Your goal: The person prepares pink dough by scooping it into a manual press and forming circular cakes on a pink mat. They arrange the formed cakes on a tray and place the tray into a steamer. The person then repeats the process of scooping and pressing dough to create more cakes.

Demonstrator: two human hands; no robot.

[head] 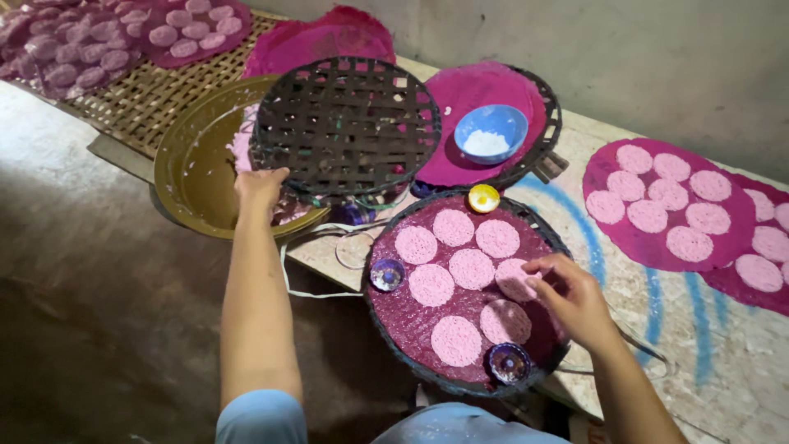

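Note:
My left hand [260,188] grips the near rim of a dark woven lattice tray [345,123], which rests tilted over a brass basin [187,168]. My right hand [569,298] hovers at the right edge of a round tray lined with magenta cloth [411,321], fingertips pinching or touching one of several pale pink rice discs [471,268] laid on it. Two small dark round cups [386,275] [509,362] sit on that cloth, and a small yellow cap [483,197] lies at its far rim.
A blue bowl of white powder [491,131] sits on another magenta-lined tray [485,90]. More pink discs on magenta cloths [666,205] lie to the right, and others on a woven mat [148,94] at far left. A grey wall runs behind.

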